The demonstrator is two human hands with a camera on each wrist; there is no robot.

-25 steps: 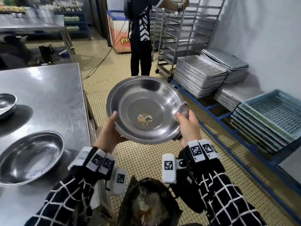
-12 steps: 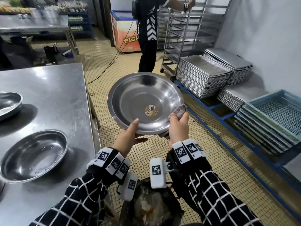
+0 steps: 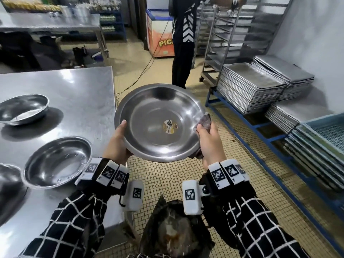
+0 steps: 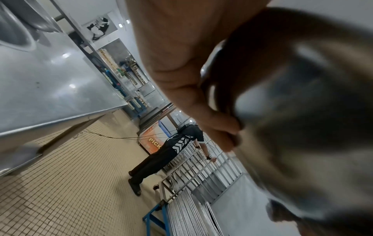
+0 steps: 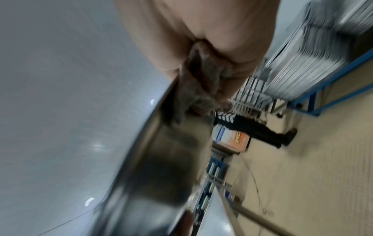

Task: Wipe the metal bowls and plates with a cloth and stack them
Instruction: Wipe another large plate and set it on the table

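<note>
Steel bowl (image 3: 161, 122) looks light, stiff & slick imo, so left hand (image 3: 116, 144) grips its rim w/ right hand (image 3: 210, 140) pinching cloth (image 3: 204, 121) over opposite rim.

bowl (image 3: 160, 121) silver | cloth (image 3: 204, 121) grey-brown | sleeves (image 3: 256, 226) black, white grid | crates (image 3: 323, 131) pale blue

Left hand (image 3: 116, 144) fingers hidden under the bowl (image 3: 160, 121) — its sticker's (image 3: 170, 126) print is too small to read.
</note>
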